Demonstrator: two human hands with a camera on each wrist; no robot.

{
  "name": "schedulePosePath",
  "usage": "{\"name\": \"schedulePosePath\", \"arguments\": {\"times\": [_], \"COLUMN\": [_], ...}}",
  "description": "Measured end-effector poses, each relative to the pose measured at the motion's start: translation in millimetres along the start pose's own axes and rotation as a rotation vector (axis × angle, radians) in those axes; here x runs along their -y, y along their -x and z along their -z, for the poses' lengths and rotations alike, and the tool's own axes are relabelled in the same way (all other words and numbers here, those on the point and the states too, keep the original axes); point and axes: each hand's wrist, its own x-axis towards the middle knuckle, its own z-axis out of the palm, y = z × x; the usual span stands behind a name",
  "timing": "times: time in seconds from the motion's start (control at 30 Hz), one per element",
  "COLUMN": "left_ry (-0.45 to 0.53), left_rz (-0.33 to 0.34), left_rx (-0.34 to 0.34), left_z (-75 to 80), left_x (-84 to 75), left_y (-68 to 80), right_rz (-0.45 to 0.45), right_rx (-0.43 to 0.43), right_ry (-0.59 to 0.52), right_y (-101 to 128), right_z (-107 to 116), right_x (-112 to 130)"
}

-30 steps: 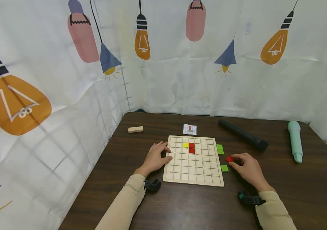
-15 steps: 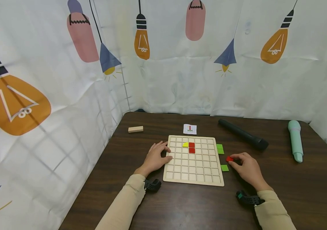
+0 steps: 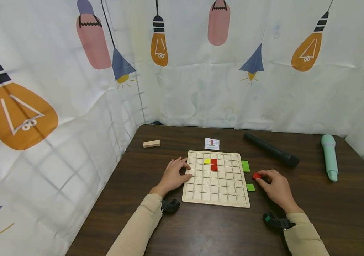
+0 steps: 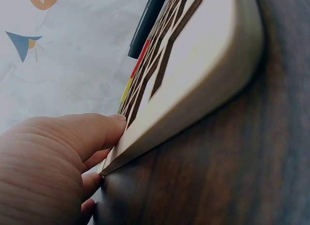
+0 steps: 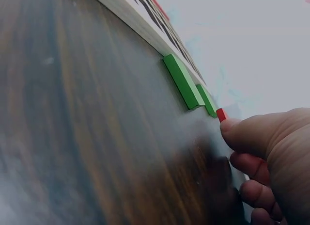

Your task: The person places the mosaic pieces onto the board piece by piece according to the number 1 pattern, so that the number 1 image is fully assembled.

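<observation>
In the head view a pale wooden grid board lies on the dark table. A yellow piece and two red squares sit in its upper cells. My left hand rests at the board's left edge, thumb and index fingertips on the rim; the left wrist view has the thumb over that edge. Right of the board, my right hand pinches a red tile between thumb and index finger. Green tiles lie along the board's right edge, with another green tile lower down.
Behind the board lies a small printed grid card. A wooden block is at the back left. A long black rod with a thicker end and a mint-green wand-shaped thing lie right. A patterned white curtain surrounds the table.
The red tile in my right hand has tilted or lifted slightly between the fingertips. My left hand stays at the board's edge, and the board's pieces have not moved.
</observation>
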Motion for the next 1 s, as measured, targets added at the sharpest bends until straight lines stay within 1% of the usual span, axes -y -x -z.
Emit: {"name": "schedulePosePath", "arguments": {"times": [0.17,0.47,0.8,1.0], "left_ry": [-0.001,-0.008,-0.007,0.001], "left_rz": [0.008,0.01,0.007,-0.004], "left_rx": [0.004,0.001,0.006,0.006], "left_z": [0.1,0.6,1.7,1.5], "left_x": [-1.1,-2.2,-1.8,-1.3], "left_y": [0.6,0.2,1.0,1.9], "right_rz": [0.006,0.054,0.048,0.067], "right_rx": [0.001,-0.002,0.03,0.03], "right_ry": [-0.015,-0.055,-0.08,-0.095], "right_y": [0,0,2,2], "right_z": [-2,-7,-14,-20], "right_x": [2,15,28,34]}}
